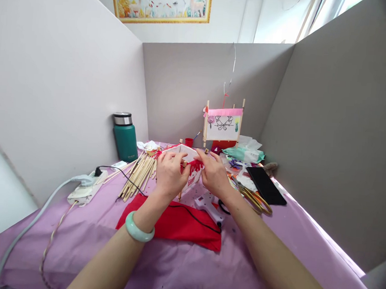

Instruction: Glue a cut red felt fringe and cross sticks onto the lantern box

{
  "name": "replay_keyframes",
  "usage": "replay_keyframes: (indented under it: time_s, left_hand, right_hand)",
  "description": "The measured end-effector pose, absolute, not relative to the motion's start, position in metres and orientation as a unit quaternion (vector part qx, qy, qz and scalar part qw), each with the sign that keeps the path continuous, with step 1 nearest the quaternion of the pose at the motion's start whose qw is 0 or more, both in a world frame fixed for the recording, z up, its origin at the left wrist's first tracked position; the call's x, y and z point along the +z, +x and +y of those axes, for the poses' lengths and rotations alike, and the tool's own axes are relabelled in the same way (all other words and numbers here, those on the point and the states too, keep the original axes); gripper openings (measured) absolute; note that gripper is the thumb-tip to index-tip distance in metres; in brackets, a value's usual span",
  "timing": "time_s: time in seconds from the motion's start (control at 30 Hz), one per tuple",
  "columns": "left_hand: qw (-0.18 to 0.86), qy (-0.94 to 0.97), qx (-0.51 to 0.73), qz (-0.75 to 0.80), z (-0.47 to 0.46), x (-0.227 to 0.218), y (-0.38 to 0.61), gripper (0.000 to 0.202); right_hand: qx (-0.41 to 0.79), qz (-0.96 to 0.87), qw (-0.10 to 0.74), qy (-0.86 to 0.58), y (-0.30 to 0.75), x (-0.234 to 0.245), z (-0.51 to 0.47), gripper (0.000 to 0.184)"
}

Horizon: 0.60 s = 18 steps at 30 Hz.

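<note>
both hands meet over a half-built lantern (189,158), a small frame of white paper with red trim and thin wooden posts, which stands near the middle of the table, just beyond a red cloth (177,223). the left hand (169,173) curls its fingers round the left side of the frame and one of its posts, and the right hand (214,172) grips the right side, thumb and fingertips pinched at the top edge; the two hands sit close together with only the lantern between them. a pale green bangle (139,229) rings the left wrist. just near of the right hand lies a white glue gun (208,205), its black cord trailing over the red cloth. to the right are gold-handled scissors (255,200) and, beside them, a black phone (266,185). to the left of the hands a bundle of wooden sticks (141,171) fans out, and further left a white power strip (87,185) lies with a plug in it. a green flask (126,134) stands at the far left by the partition. at the far side stand a finished lantern (223,124) with a pink top, a small red cup (188,142) and a pack of tissues (245,153). a purple tablecloth (177,275) covers everything underneath.
</note>
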<state>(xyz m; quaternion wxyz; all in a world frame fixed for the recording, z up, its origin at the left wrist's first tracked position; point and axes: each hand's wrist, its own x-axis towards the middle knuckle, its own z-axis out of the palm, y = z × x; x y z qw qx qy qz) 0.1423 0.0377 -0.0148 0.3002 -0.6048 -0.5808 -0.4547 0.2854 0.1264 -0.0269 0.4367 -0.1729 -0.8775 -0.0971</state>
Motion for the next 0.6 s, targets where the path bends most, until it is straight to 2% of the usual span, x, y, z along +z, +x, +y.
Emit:
replay_keyframes:
  time_s: [0.17,0.3,0.4,0.5,0.6]
  left_hand:
    - [0.327,-0.599,-0.44,-0.583,0.038,-0.017,0.147,0.019]
    - [0.328,-0.605,-0.438,-0.578,0.037,-0.02,0.147,0.019]
    - [0.312,-0.622,-0.444,-0.565,0.034,-0.02,0.145,0.025]
    - [0.32,-0.614,-0.487,-0.532,0.02,-0.011,0.15,0.035]
    - [0.332,-0.597,-0.549,-0.482,-0.008,0.007,0.173,0.02]
  right_hand:
    - [-0.111,-0.875,0.428,-0.197,0.282,-0.028,0.121,0.062]
    - [-0.063,-0.883,0.425,-0.19,0.284,-0.024,0.124,0.065]
    - [-0.015,-0.87,0.461,-0.177,0.292,-0.016,0.126,0.063]
    - [0.034,-0.823,0.532,-0.196,0.303,-0.009,0.125,0.048]
    - [0.102,-0.758,0.584,-0.273,0.315,-0.014,0.124,0.025]
